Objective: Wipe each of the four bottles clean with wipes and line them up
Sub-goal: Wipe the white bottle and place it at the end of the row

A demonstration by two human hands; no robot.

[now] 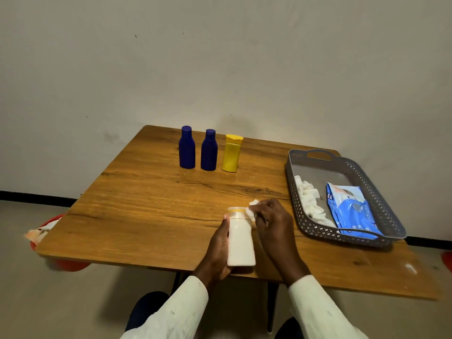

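Observation:
A white bottle (241, 243) with a yellow ring under its cap is held over the table's near edge. My left hand (219, 248) grips its body from the left. My right hand (274, 221) presses a crumpled white wipe (252, 210) against the bottle's neck. At the back of the table three bottles stand upright in a row: a blue bottle (187, 149) on the left, a second blue bottle (209, 151) in the middle and a yellow bottle (231, 154) on the right.
A grey perforated tray (381, 211) on the right of the wooden table (146, 204) holds used white wipes (309, 196) and a blue wipes pack (352, 211). A red bin (49, 231) with waste sits on the floor at the left edge.

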